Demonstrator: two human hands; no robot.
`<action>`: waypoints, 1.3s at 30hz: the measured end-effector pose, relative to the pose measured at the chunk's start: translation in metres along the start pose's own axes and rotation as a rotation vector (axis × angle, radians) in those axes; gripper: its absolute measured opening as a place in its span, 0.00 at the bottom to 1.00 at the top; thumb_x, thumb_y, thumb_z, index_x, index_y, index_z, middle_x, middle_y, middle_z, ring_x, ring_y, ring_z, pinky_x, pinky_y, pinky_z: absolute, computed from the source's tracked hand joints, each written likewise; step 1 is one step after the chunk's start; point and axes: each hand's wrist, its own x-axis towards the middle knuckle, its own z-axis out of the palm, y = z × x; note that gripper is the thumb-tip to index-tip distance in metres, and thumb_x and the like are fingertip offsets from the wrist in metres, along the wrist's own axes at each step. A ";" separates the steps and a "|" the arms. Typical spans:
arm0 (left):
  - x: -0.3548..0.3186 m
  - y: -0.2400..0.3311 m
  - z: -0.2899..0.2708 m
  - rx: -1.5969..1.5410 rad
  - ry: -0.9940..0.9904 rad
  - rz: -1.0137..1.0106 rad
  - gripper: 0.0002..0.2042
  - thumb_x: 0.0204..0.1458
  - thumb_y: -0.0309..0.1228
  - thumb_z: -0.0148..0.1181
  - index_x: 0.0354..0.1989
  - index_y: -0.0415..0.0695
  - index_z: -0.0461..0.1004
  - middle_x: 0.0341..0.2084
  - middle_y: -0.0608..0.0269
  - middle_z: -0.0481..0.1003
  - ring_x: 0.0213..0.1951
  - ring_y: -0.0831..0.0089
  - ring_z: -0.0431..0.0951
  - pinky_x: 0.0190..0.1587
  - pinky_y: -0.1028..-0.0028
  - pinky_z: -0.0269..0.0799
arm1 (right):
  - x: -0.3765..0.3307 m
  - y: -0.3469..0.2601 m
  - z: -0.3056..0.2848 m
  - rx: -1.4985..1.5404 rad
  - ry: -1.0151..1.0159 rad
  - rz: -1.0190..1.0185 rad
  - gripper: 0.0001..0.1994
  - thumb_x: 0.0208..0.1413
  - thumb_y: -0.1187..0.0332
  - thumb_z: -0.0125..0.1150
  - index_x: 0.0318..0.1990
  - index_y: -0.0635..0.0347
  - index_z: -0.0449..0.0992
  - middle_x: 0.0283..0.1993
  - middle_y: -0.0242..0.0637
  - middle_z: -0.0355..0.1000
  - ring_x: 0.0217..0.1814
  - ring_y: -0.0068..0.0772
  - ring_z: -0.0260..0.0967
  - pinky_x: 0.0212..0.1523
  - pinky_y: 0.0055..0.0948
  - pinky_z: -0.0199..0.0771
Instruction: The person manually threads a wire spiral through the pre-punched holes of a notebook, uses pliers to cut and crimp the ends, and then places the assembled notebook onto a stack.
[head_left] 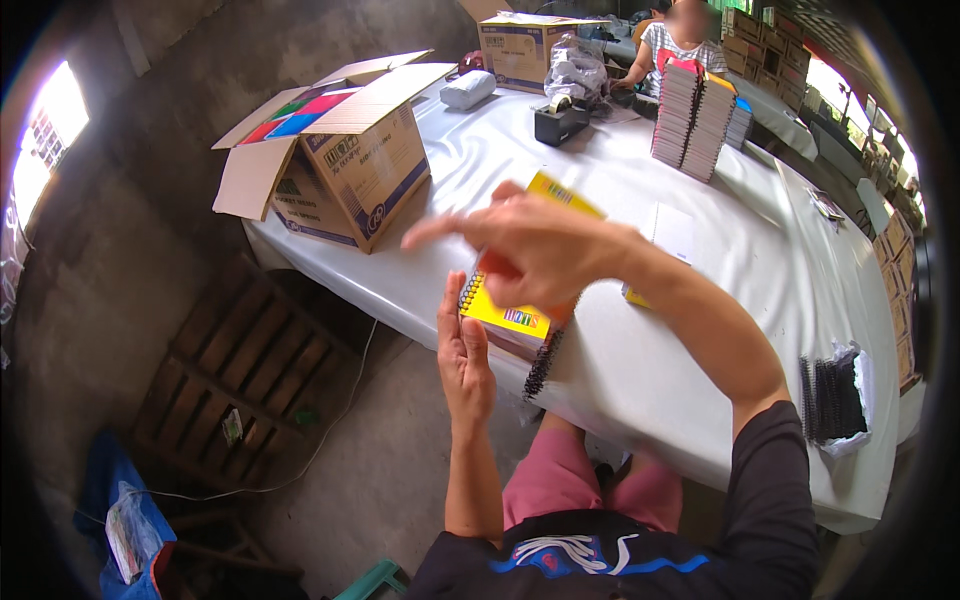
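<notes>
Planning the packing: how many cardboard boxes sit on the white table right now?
2. One open cardboard box stands at the table's near left corner, holding coloured covers; another box sits at the far end. Stacked boxes along the right wall aren't counted.

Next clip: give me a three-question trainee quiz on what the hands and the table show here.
1. True or false: the left hand lies flat against the spiral-bound edge of the yellow notebook.
2. Which hand reaches across the top of the notebook with its fingers spread? A) right hand B) left hand C) a co-worker's hand
3. Fill in: the open cardboard box on the white table holds sheets or covers of several ______.

Key:
1. True.
2. A.
3. Colours; red, blue, green and pink show inside. A tall stack of notebooks stands farther back, and loose black spiral coils lie near the table's right edge.
</notes>
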 end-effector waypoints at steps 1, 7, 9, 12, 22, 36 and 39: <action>0.000 -0.004 0.005 -0.055 -0.039 -0.007 0.29 0.60 0.41 0.48 0.66 0.38 0.50 0.64 0.54 0.55 0.63 0.69 0.57 0.62 0.72 0.53 | -0.002 -0.003 0.006 -0.019 -0.057 -0.050 0.31 0.47 0.60 0.61 0.62 0.41 0.61 0.43 0.36 0.74 0.53 0.30 0.66 0.58 0.42 0.51; 0.002 -0.017 0.007 0.049 -0.014 0.147 0.27 0.61 0.42 0.47 0.63 0.38 0.56 0.59 0.54 0.62 0.61 0.70 0.60 0.63 0.70 0.53 | -0.058 0.045 0.024 0.152 0.726 0.170 0.31 0.53 0.53 0.59 0.62 0.53 0.60 0.55 0.47 0.68 0.60 0.40 0.64 0.57 0.37 0.63; 0.002 -0.013 0.009 0.013 0.006 0.089 0.25 0.61 0.41 0.47 0.60 0.37 0.59 0.58 0.54 0.64 0.59 0.70 0.62 0.62 0.70 0.53 | -0.072 0.065 0.058 0.283 0.734 0.345 0.26 0.59 0.54 0.51 0.61 0.56 0.60 0.57 0.48 0.66 0.62 0.44 0.61 0.60 0.38 0.59; 0.006 -0.016 0.012 0.017 0.064 0.087 0.21 0.61 0.40 0.48 0.55 0.36 0.65 0.56 0.55 0.66 0.57 0.71 0.65 0.61 0.70 0.55 | -0.068 0.061 0.086 0.267 0.744 0.354 0.24 0.64 0.53 0.42 0.62 0.56 0.59 0.59 0.51 0.63 0.63 0.51 0.59 0.62 0.37 0.56; -0.048 0.026 0.069 0.253 -0.145 0.805 0.18 0.57 0.33 0.48 0.53 0.36 0.62 0.51 0.47 0.66 0.59 0.53 0.63 0.59 0.62 0.63 | -0.252 0.087 0.069 -0.275 0.947 0.875 0.22 0.49 0.70 0.61 0.54 0.56 0.69 0.60 0.43 0.60 0.61 0.46 0.59 0.61 0.39 0.58; -0.019 -0.195 0.200 1.079 -0.564 0.834 0.23 0.47 0.33 0.62 0.55 0.56 0.71 0.53 0.70 0.69 0.58 0.67 0.66 0.61 0.62 0.55 | -0.539 0.036 0.107 -0.763 0.461 1.814 0.16 0.56 0.61 0.55 0.50 0.55 0.74 0.51 0.39 0.70 0.56 0.37 0.65 0.50 0.47 0.63; -0.021 -0.196 0.198 1.103 -0.505 0.885 0.20 0.48 0.33 0.62 0.53 0.57 0.73 0.49 0.71 0.72 0.56 0.70 0.68 0.60 0.64 0.56 | -0.548 0.042 0.109 -0.799 0.574 1.726 0.13 0.58 0.65 0.51 0.46 0.62 0.75 0.41 0.43 0.76 0.40 0.44 0.73 0.48 0.38 0.67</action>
